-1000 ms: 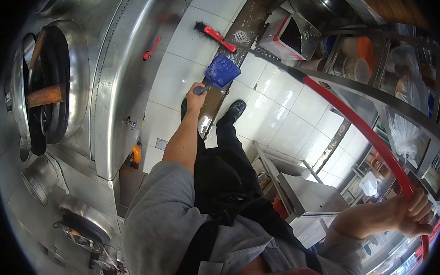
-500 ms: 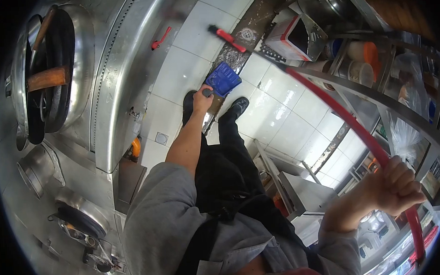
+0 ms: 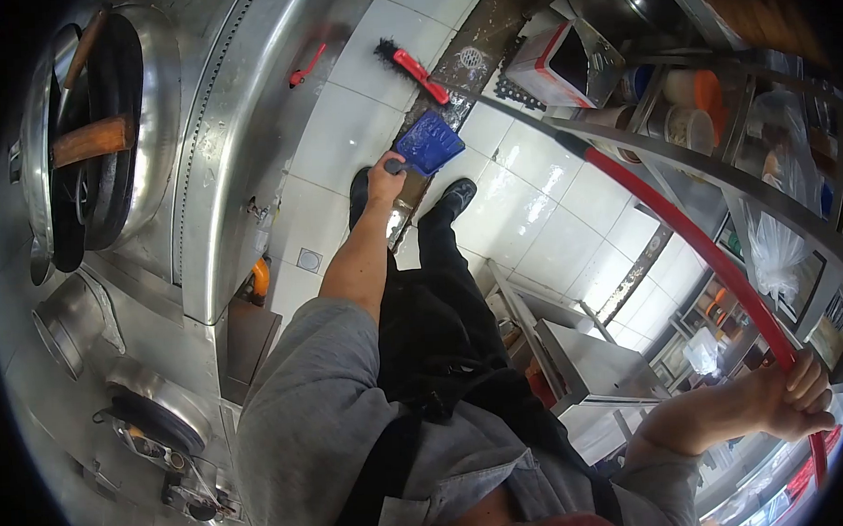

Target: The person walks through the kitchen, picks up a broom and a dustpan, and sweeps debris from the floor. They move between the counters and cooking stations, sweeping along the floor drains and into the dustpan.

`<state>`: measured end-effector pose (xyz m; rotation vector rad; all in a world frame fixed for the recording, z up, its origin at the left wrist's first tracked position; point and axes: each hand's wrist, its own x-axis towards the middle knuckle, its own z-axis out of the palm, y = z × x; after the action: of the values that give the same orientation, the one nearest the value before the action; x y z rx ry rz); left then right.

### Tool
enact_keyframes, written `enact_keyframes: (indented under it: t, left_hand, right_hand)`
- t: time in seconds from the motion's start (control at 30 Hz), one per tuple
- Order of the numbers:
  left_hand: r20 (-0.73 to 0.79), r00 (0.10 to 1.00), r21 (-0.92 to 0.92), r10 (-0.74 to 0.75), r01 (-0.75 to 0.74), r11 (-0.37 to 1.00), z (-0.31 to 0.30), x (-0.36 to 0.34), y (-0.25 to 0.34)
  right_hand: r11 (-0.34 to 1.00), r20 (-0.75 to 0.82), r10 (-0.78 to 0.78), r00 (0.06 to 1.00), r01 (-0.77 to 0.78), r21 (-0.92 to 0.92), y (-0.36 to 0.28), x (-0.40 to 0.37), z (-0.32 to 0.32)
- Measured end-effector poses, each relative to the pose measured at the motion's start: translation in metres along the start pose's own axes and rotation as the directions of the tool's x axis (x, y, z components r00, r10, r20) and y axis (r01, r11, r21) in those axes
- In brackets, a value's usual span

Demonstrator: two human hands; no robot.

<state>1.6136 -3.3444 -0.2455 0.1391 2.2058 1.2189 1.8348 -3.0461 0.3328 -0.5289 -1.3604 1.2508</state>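
Note:
My left hand is wrapped round the dark handle of a blue dustpan, held low by my shoes above a wet floor channel. Off to the right, my right hand grips the long red handle of a broom. The broom's red head with black bristles is at the floor beyond the dustpan, apart from it, between the white tiles and the dark channel.
At left runs a steel cooking range with a wok and pans. A steel rack holding tubs and bags stands at right, with a square tin nearby. A round drain cover lies in the channel.
The broom head has shifted left and slightly up, away from the dustpan. My right hand has moved down and right with the handle. The dustpan stays nearly in place, moving slightly up.

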Motion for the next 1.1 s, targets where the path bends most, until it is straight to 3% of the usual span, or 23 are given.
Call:
enact_keyframes:
  t: [0.07, 0.13, 0.23, 0.3, 0.37, 0.43, 0.5, 0.63, 0.77, 0.83, 0.9, 0.93, 1.03, 1.07, 1.1]
  left_hand:
    - [0.023, 1.000, -0.024, -0.011, 0.011, 1.000, -0.007, -0.003, -0.013]
    - [0.038, 0.999, -0.046, -0.026, 0.028, 0.999, -0.011, -0.012, -0.027]
    - [0.013, 0.998, -0.087, 0.068, -0.067, 0.994, -0.029, -0.023, -0.035]
    - [0.029, 0.999, -0.159, 0.029, -0.023, 0.987, -0.039, -0.034, -0.037]
    - [0.012, 1.000, -0.152, -0.018, 0.019, 0.988, -0.047, -0.046, -0.040]
    - [0.028, 0.996, -0.092, 0.088, -0.085, 0.992, -0.054, -0.054, -0.043]
    - [0.057, 0.992, -0.044, 0.109, -0.107, 0.993, -0.058, -0.059, -0.045]
    - [0.176, 0.977, 0.099, 0.117, -0.136, 0.986, -0.056, -0.047, -0.030]
    - [0.208, 0.975, 0.128, 0.079, -0.107, 0.986, -0.029, -0.029, -0.016]
    - [0.165, 0.986, 0.230, 0.039, -0.077, 0.970, -0.012, -0.022, -0.015]
    - [0.176, 0.984, 0.216, 0.011, -0.049, 0.975, -0.007, -0.018, -0.019]
    - [0.171, 0.985, 0.218, -0.021, -0.017, 0.976, -0.007, -0.016, -0.020]
    - [0.147, 0.988, 0.197, -0.040, 0.011, 0.980, -0.019, -0.021, -0.033]
    - [0.128, 0.992, 0.149, 0.012, -0.032, 0.988, -0.027, -0.024, -0.039]
    - [0.105, 0.993, 0.104, 0.062, -0.073, 0.992, -0.034, -0.029, -0.046]
  right_hand:
    - [1.000, 0.001, -0.024, 1.000, 0.024, -0.003, 0.002, -0.003, 0.004]
    - [0.985, -0.102, -0.083, 0.991, 0.067, -0.157, 0.019, -0.010, 0.020]
    - [0.976, -0.121, -0.098, 0.988, 0.071, -0.205, 0.045, -0.012, 0.026]
    - [0.997, -0.010, -0.024, 1.000, 0.024, -0.069, 0.058, -0.008, 0.005]
    - [0.983, -0.074, -0.072, 0.995, 0.058, -0.172, 0.076, -0.017, 0.021]
    - [0.992, -0.127, -0.064, 0.990, 0.049, -0.115, 0.080, -0.023, 0.029]
    - [0.984, -0.170, -0.061, 0.984, 0.031, -0.173, 0.075, -0.034, 0.038]
    - [0.993, -0.120, -0.037, 0.992, 0.023, -0.117, 0.061, -0.055, 0.027]
    - [0.992, -0.058, 0.010, 0.998, -0.017, -0.125, 0.043, -0.083, 0.030]
    - [0.991, -0.083, 0.010, 0.996, -0.021, -0.134, 0.035, -0.095, 0.036]
    - [0.992, -0.135, 0.097, 0.986, -0.107, -0.067, 0.022, -0.096, 0.032]
    - [0.992, -0.065, 0.122, 0.990, -0.123, -0.026, 0.014, -0.087, 0.017]
    - [0.993, -0.108, 0.096, 0.990, -0.102, -0.054, -0.007, -0.074, -0.006]
    - [0.981, -0.207, 0.012, 0.978, -0.052, -0.188, -0.012, -0.077, 0.001]
    - [0.981, -0.206, 0.014, 0.979, -0.053, -0.185, -0.016, -0.076, 0.002]
